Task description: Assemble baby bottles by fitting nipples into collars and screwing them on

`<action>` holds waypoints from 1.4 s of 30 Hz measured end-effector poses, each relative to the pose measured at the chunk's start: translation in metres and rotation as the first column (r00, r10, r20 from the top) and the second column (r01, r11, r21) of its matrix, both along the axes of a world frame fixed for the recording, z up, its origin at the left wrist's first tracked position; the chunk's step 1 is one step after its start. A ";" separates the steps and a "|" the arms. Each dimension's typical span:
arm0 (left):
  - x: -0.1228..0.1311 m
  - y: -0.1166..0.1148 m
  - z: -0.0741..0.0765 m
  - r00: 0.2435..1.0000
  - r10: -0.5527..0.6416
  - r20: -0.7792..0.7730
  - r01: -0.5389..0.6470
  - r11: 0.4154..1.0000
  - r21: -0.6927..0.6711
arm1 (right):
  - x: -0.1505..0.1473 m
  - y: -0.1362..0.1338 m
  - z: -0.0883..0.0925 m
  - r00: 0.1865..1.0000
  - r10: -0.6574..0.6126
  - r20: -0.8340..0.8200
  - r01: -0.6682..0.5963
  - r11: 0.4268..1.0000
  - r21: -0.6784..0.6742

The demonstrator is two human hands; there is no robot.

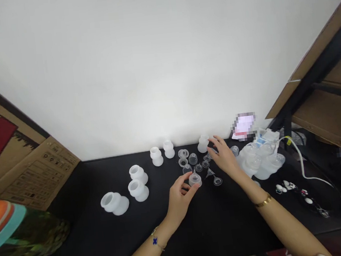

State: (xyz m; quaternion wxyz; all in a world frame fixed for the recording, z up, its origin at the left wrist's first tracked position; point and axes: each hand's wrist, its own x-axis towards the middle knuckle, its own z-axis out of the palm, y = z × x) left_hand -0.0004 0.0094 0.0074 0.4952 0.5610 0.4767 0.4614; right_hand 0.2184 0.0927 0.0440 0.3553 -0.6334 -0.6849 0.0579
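Note:
My left hand [180,196] rests on the black table [88,244] with its fingers curled around a small clear dome-shaped silicone part [195,179]. My right hand [223,155] reaches further back, fingers spread and holding nothing, hovering beside a white silicone cup [203,142] and over several small clear valve pieces [204,165]. Clear rings [183,157] lie just behind the left hand's part.
More white silicone cups stand in a row: [115,203], [138,190], [138,174], [156,156], [168,148]. A heap of clear plastic shells [262,158] lies at right, with a white cable [321,180] and small items [291,188]. A cardboard box [24,169] stands left, a wooden shelf [322,82] right.

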 end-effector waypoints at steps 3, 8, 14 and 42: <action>-0.001 0.001 -0.002 1.000 -0.004 -0.015 0.004 1.000 0.010 | 0.000 0.020 -0.001 0.996 -0.044 0.074 0.041 0.999 0.034; -0.002 0.003 -0.001 1.000 -0.003 -0.012 0.003 1.000 -0.004 | -0.001 0.041 -0.008 0.995 -0.035 0.091 0.029 0.997 0.069; -0.002 0.003 0.004 1.000 -0.004 -0.013 0.005 0.999 0.046 | 0.002 0.052 -0.022 0.998 -0.029 0.061 0.024 0.996 0.081; -0.007 0.010 -0.006 0.871 -0.292 0.396 0.305 0.952 0.030 | -0.032 -0.036 0.004 0.517 0.208 -0.830 -0.519 0.848 -0.111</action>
